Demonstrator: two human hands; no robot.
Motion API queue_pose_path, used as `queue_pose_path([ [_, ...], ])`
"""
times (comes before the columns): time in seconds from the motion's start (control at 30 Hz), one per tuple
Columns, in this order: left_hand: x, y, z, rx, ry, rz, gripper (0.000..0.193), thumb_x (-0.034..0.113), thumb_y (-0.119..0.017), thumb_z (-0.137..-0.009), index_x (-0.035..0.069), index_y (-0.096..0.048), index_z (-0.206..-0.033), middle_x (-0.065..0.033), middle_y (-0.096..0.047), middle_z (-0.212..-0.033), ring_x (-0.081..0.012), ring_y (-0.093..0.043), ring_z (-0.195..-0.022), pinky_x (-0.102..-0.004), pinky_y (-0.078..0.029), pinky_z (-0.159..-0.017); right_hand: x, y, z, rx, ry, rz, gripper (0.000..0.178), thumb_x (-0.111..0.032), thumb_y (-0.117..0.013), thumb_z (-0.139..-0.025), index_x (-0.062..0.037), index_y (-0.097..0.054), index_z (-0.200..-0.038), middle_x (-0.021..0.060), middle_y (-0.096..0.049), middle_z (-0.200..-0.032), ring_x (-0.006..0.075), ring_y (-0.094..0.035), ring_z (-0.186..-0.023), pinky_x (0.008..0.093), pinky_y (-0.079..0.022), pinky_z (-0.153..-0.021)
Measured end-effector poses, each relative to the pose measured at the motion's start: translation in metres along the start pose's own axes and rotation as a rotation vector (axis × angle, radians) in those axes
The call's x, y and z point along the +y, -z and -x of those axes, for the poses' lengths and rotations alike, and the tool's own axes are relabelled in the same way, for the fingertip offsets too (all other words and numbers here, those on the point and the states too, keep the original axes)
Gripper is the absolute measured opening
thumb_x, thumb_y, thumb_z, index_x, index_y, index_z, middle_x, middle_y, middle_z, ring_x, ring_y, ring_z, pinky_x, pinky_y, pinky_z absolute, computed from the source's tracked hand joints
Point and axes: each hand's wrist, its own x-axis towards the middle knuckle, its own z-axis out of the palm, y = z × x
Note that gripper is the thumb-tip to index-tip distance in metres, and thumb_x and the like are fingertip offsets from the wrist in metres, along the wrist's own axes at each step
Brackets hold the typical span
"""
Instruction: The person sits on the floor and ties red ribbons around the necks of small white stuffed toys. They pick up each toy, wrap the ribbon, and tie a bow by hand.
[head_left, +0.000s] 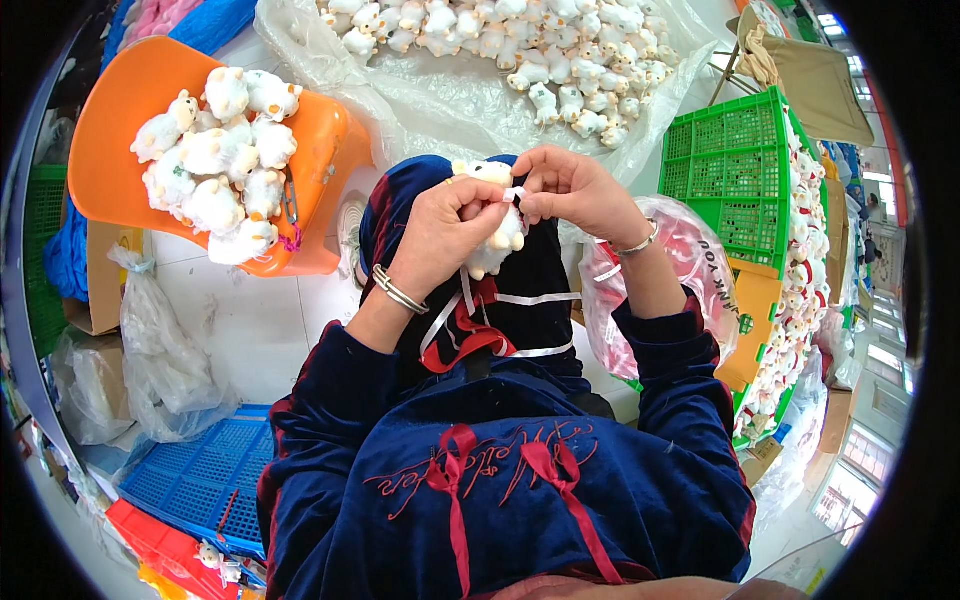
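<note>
A small white plush toy animal (492, 254) is held upright over my lap. My left hand (447, 218) is closed around its left side, thumb and finger at its neck. From the right, my right hand (585, 196) pinches a narrow white ribbon (513, 194) at the toy's neck, fingertips close to my left thumb. Whether the ribbon is knotted there I cannot tell. Below the toy, more white ribbons (540, 299) and a red ribbon piece (463, 349) lie across my dark trousers.
An orange stool (120, 100) at the left bears several white plush toys (215, 155) and small scissors (291, 200). Ahead, a heap of toys (590, 60) lies on plastic sheeting (430, 125). At the right stand a green crate (722, 175) and a plastic bag (660, 290). A blue crate (195, 490) sits lower left.
</note>
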Motion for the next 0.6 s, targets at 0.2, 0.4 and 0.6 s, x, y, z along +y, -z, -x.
queue_pose_path([
  [0.2, 0.008, 0.008, -0.003, -0.076, -0.009, -0.057, 0.017, 0.014, -0.075, -0.091, 0.001, -0.076, -0.102, 0.0042, -0.056, -0.081, -0.005, -0.048, -0.07, -0.0215, -0.041, -0.066, -0.002, -0.008, -0.004, 0.014, 0.055, 0.079, 0.01, -0.003, -0.07, -0.095, 0.0029, -0.071, -0.103, 0.0034, -0.069, -0.085, 0.0088, -0.064, -0.075, 0.0245, -0.054, -0.07],
  [0.4, 0.009, 0.009, -0.005, -0.093, -0.052, -0.117, 0.017, 0.016, -0.073, -0.092, 0.002, -0.076, -0.1, -0.0027, -0.063, -0.077, -0.0111, -0.056, -0.067, -0.026, -0.046, -0.065, -0.001, -0.007, -0.008, 0.189, 0.169, 0.365, 0.009, -0.005, -0.071, -0.091, 0.001, -0.072, -0.098, 0.004, -0.069, -0.083, 0.009, -0.063, -0.073, 0.0248, -0.051, -0.068],
  [0.6, 0.02, 0.013, -0.012, -0.155, -0.139, -0.345, 0.016, 0.018, -0.072, -0.089, 0.004, -0.076, -0.096, -0.0109, -0.069, -0.082, -0.0237, -0.065, -0.072, -0.0335, -0.05, -0.066, -0.028, -0.033, -0.006, 0.228, 0.043, 0.607, 0.013, -0.013, -0.065, -0.093, -0.0006, -0.069, -0.097, 0.0104, -0.067, -0.074, 0.0158, -0.065, -0.069, 0.032, -0.051, -0.064],
])
